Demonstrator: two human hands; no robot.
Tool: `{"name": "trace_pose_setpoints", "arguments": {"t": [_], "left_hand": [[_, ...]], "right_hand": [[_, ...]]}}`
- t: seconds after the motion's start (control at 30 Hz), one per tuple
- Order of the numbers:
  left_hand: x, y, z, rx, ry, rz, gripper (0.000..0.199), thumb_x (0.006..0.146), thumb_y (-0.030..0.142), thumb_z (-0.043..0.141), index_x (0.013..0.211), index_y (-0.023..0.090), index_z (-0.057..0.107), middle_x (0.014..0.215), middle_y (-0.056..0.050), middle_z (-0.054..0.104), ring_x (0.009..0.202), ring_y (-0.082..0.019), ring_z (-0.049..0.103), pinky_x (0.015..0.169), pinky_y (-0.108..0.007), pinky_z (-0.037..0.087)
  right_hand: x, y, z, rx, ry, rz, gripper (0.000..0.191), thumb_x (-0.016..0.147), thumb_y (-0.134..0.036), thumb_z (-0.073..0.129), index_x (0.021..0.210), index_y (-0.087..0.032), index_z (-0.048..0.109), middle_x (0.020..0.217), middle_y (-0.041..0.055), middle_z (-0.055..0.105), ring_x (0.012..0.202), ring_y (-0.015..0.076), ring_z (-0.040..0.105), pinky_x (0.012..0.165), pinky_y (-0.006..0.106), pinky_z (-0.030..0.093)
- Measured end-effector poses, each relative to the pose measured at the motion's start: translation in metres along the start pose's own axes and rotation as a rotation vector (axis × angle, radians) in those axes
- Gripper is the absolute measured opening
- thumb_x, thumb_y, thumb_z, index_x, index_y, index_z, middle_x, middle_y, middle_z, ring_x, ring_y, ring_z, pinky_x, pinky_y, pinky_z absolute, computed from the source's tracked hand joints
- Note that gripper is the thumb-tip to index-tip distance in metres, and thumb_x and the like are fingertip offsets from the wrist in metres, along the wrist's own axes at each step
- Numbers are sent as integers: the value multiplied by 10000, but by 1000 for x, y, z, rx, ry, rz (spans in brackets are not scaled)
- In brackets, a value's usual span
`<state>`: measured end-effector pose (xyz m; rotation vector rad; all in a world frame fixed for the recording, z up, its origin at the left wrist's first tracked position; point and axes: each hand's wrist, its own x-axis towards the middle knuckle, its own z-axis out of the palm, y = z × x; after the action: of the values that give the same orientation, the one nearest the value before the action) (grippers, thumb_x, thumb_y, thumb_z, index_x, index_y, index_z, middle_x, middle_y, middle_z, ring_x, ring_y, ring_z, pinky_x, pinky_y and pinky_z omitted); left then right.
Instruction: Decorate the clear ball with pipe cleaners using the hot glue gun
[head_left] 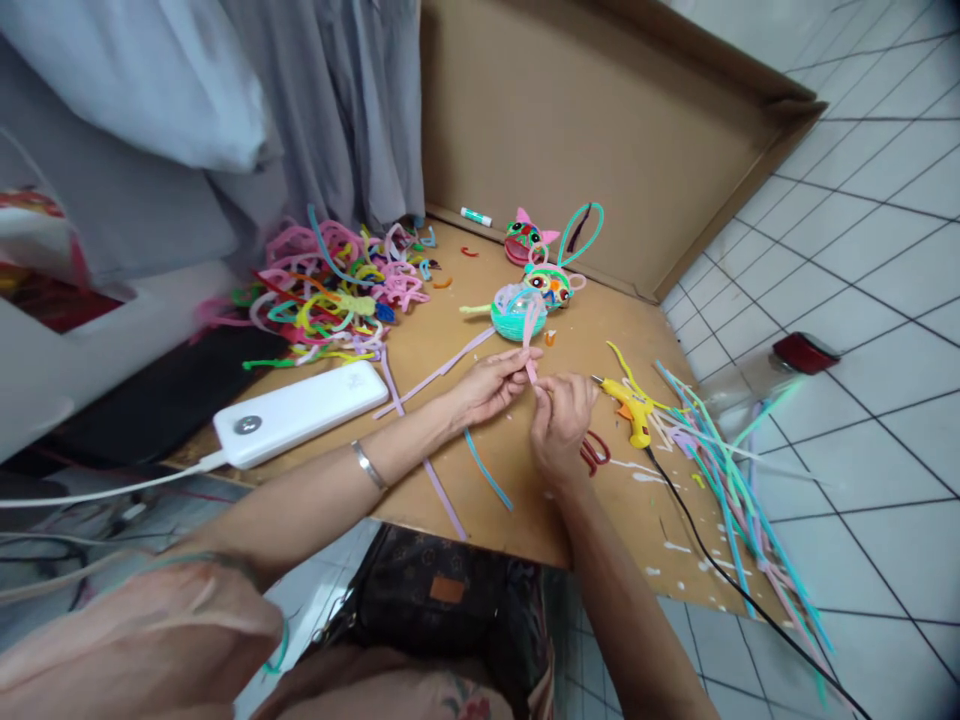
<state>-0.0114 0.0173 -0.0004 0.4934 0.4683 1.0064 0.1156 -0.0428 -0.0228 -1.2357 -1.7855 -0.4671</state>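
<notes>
Pale pink pipe cleaners (pixel 530 325), bent into a narrow bunch, stand up between my hands. My left hand (pixel 499 385) pinches them about midway, and the fingers of my right hand (pixel 561 420) close on their lower end. Just beyond, a round teal pipe-cleaner piece (pixel 517 318) with a clear, shiny inside sits on the table. Behind it are a colourful animal face (pixel 553 288) with a tall teal loop and a red face with pink ears (pixel 523 240). Red-handled scissors (pixel 596 453) lie partly hidden beside my right hand.
A yellow glue gun (pixel 634 408) lies at right, its black cord running off the table. Near it is a bundle of straight pipe cleaners (pixel 731 480). At left are a tangled colourful pile (pixel 337 285) and a white power bank (pixel 300 412). A cardboard panel (pixel 570 140) stands behind.
</notes>
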Motion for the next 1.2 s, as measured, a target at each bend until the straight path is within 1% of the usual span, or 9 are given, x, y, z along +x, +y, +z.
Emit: {"name": "trace_pose_setpoints", "arguments": {"t": [0.2, 0.4, 0.53, 0.63, 0.73, 0.87, 1.03, 1.1, 1.2], "left_hand": [[-1, 19, 3, -42, 74, -8, 191, 954, 32, 506, 823, 73, 638, 623, -2, 592, 408, 1, 389, 365, -73, 293], [-2, 28, 5, -61, 119, -20, 212, 975, 43, 461, 814, 80, 593, 622, 3, 581, 371, 15, 325, 340, -73, 223], [-2, 29, 5, -28, 89, 2, 265, 996, 70, 427, 780, 89, 580, 543, 53, 477, 351, 16, 256, 342, -85, 158], [-2, 25, 5, 50, 77, 55, 246, 999, 130, 469, 800, 88, 608, 530, 70, 430, 357, 12, 214, 353, -99, 133], [-3, 20, 5, 146, 67, 133, 217, 969, 200, 561, 791, 93, 625, 549, 72, 419, 378, 10, 191, 373, -114, 123], [-4, 17, 5, 272, 72, 252, 237, 944, 241, 601, 756, 101, 633, 554, 74, 416, 405, -2, 202, 403, -139, 151], [-3, 13, 4, 391, 103, 334, 269, 966, 202, 539, 726, 118, 627, 506, 72, 401, 433, -33, 262, 436, -147, 226], [-3, 12, 3, 371, 81, 304, 263, 972, 188, 525, 735, 122, 618, 497, 69, 401, 455, -40, 339, 478, -132, 308], [-4, 14, 4, 265, 41, 151, 216, 978, 178, 498, 780, 143, 578, 491, 78, 375, 454, -59, 418, 513, -150, 403]], "right_hand": [[-3, -9, -2, -23, -67, -198, 202, 995, -151, 418, 922, -220, 594, 909, 74, 634, 879, 204, 559, 820, 346, 375], [-5, -9, -4, 17, -99, -216, 213, 996, -133, 411, 918, -209, 594, 877, 71, 631, 861, 196, 544, 798, 336, 378], [-11, -10, -8, 9, -112, -218, 194, 998, -138, 428, 940, -210, 599, 883, 68, 645, 870, 196, 563, 812, 340, 394], [-15, -10, -9, -9, -92, -228, 194, 1001, -143, 434, 939, -207, 606, 873, 68, 644, 864, 196, 564, 804, 338, 399], [-18, -8, -8, -22, -129, -210, 209, 1004, -156, 432, 943, -206, 625, 876, 72, 640, 870, 201, 561, 801, 344, 401], [-22, -5, -6, -43, -175, -225, 215, 1001, -156, 437, 942, -195, 640, 877, 80, 635, 869, 204, 555, 792, 348, 405], [-25, -6, -7, -55, -154, -311, 191, 991, -129, 456, 959, -186, 635, 870, 81, 647, 889, 202, 554, 811, 345, 419], [-27, -8, -7, -44, -175, -334, 201, 990, -125, 452, 979, -189, 642, 877, 86, 655, 933, 208, 560, 845, 351, 426], [-29, -8, -9, -46, -256, -351, 214, 991, -139, 451, 969, -201, 655, 895, 89, 663, 935, 209, 561, 845, 352, 424]]}}
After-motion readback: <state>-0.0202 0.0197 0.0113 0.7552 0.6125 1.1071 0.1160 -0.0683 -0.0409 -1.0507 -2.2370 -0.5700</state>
